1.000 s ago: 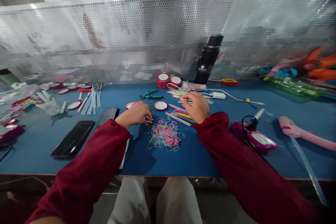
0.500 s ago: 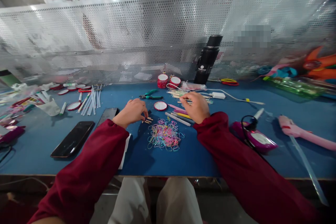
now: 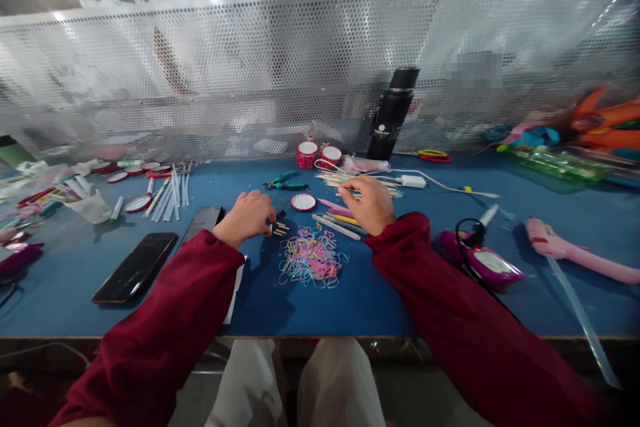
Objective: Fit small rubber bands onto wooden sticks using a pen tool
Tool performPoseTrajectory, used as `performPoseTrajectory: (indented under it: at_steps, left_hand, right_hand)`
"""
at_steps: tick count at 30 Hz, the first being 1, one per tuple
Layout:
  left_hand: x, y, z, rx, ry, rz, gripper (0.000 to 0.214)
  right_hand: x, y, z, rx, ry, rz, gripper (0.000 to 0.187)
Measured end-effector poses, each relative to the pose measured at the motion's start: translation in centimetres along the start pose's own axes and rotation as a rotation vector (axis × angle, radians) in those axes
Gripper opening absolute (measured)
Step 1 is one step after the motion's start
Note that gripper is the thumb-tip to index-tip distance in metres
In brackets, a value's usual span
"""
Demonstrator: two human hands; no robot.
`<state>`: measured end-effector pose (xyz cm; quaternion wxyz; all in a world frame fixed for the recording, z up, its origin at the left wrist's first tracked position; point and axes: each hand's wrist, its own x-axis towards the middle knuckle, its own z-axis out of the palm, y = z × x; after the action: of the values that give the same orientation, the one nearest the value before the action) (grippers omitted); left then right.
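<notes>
since the short sticks (image 3: 281,228) on the table (image 3: 330,315) beside the curled left hand (image 3: 250,215) look light and stiff, grip mid-length; whether it or the curled right hand (image 3: 369,203) pinches anything is unclear.

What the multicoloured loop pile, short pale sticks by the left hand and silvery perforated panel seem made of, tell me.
Tangled multicoloured pile of small loops: probably rubber, finish unclear; thin strands curl freely.
Short pale sticks beside the left hand: likely bare wood, matt; tan colouring suggests it.
Silvery perforated panel: apparently metal, shiny; bright glints along its top edge.
</notes>
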<state>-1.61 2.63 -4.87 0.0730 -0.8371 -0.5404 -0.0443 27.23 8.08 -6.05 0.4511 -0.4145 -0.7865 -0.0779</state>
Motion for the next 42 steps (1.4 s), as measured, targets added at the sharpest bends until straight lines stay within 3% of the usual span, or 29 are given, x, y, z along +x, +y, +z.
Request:
performPoseTrajectory:
  at_steps: [9,19,27,31,35,42]
  left_hand:
    - [0.3,0.1,-0.2,-0.009,-0.028,-0.003,0.021]
    - [0.5,-0.2,-0.1,-0.023,-0.016,0.044,0.032]
    - [1.1,0.9,1.0,-0.118,-0.031,0.138,0.039]
    - [1.2,0.9,1.4,-0.126,-0.008,0.147,0.028]
    - [1.1,0.7,1.3,-0.112,-0.012,0.131,0.02]
    - [1.1,1.1,1.0,-0.15,0.067,0.145,0.025]
  right_hand:
    - [0.0,-0.1,0.0,0.03,-0.007,0.008,0.018]
    - [0.0,-0.2,-0.1,0.032,-0.003,0.008,0.017]
    - [0.2,0.4,-0.4,-0.048,-0.057,0.062,0.02]
    - [0.1,1.5,-0.7,-0.203,-0.158,0.196,0.021]
    - [-0.3,2.7,-0.4,-0.343,-0.348,0.333,0.028]
    - [-0.6,4.3,0.7,-0.445,-0.649,0.415,0.043]
